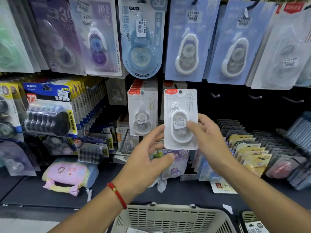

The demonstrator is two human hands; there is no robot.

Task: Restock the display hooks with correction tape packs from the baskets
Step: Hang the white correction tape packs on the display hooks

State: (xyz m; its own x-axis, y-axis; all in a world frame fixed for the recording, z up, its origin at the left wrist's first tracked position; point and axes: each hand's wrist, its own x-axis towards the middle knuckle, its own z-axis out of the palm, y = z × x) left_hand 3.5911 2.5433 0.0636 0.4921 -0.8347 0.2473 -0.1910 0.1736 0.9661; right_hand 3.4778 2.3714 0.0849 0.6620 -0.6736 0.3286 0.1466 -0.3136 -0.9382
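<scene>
Nearest the lens, a cream slatted plastic basket point(170, 217) is sitting below both wrists. Above it, the right hand point(210, 145) is pinching a white blister-carded correction tape pack point(180, 119) upright, long axis vertical, its hang hole topmost. Left of that pack, the left hand point(148, 158) is hovering, fingers loosely spread, just beside its edge. Bare hooks point(217, 95) are jutting out up and right of it.

A single wide-angle head camera looks forward and slightly down, close to a display wall point(235, 101) of hanging packs, with both forearms reaching up from below and a basket rim point(168, 207) at the bottom edge.
</scene>
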